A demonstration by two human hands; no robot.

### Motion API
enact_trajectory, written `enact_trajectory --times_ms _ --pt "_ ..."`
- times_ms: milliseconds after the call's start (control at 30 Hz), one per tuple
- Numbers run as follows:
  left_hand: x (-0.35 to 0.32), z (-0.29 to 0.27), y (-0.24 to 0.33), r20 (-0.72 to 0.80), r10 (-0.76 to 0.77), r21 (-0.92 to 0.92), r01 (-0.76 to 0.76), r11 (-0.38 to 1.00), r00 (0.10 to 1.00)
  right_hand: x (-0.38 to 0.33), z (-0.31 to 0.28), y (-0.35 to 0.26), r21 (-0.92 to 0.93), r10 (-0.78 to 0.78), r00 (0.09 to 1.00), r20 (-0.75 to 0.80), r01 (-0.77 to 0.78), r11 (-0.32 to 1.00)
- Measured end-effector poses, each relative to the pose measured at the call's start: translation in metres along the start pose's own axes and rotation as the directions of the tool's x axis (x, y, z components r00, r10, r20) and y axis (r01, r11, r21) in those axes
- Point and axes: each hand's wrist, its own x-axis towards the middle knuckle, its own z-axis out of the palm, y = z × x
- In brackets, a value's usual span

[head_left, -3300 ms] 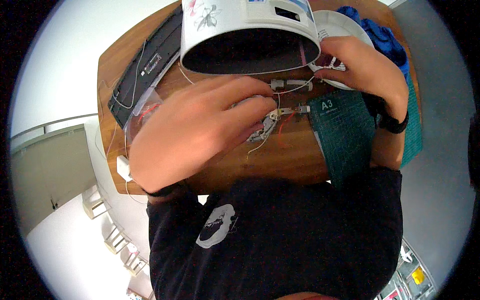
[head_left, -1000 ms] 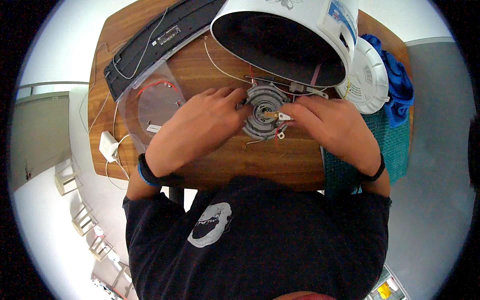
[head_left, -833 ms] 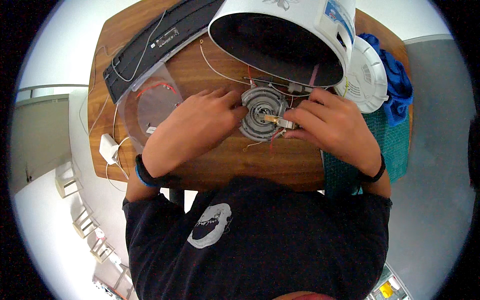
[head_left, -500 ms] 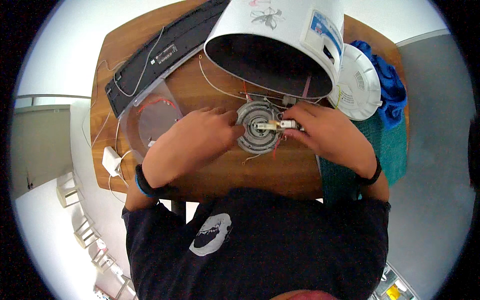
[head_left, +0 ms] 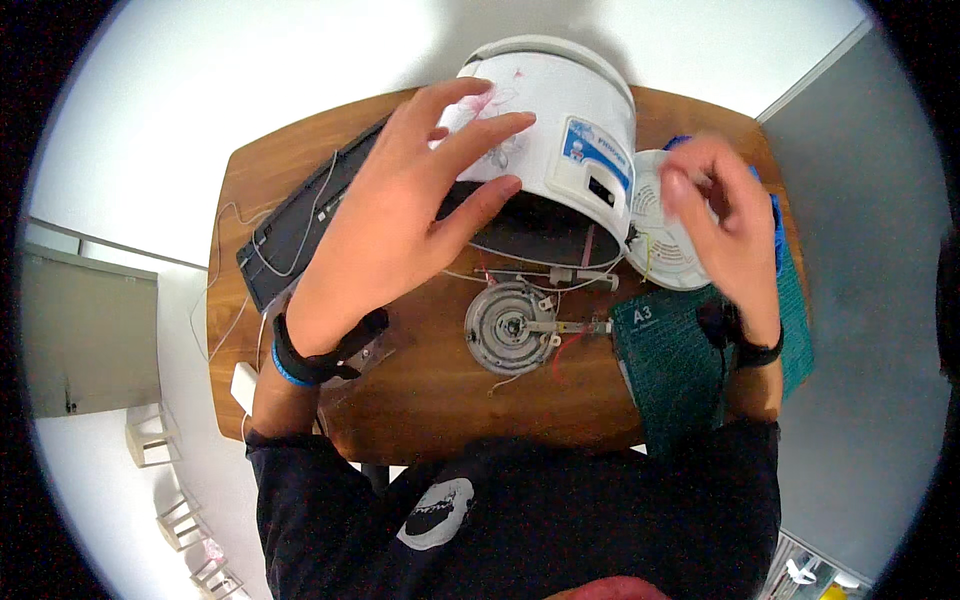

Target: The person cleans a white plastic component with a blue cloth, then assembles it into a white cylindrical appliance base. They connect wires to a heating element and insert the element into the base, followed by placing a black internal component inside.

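My left hand (head_left: 400,210) is raised with fingers spread, in front of a white floral rice cooker shell (head_left: 545,105). The shell lies on its side, its dark opening toward me. At the right, my right hand (head_left: 735,225) is also up, fingers loosely bent and slightly blurred, nothing visible in it. Behind it sits a round white vented base cover (head_left: 655,215), partly hidden. A round grey heating plate (head_left: 490,335) rests on the wooden table (head_left: 520,415) below both hands. From its centre a metal lever strip (head_left: 575,327) points right.
A green cutting mat (head_left: 665,375) lies at the right, with blue cloth (head_left: 777,235) behind. A long black keyboard-like panel (head_left: 290,240) slants at the left under a thin cable. A white adapter (head_left: 244,385) sits at the left edge. Loose wires and a thin rod (head_left: 520,272) lie beside the shell.
Both hands have lifted away from the heating plate, the left up toward the shell, the right up and rightward. My right hand has let go of the lever strip. The view has tilted upward.
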Motion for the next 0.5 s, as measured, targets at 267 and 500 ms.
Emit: enact_trajectory --times_ms 267,500 --pt "-0.002 -0.011 0.001 0.166 -0.058 -0.012 0.06 0.998 0.984 0.073 -0.015 0.089 0.055 0.159 0.953 0.257 -0.179 0.982" --pt "-0.008 -0.022 0.001 0.205 -0.171 -0.151 0.204 0.967 0.964 0.091 0.007 0.071 0.15 0.323 0.911 0.257 -0.368 0.917"
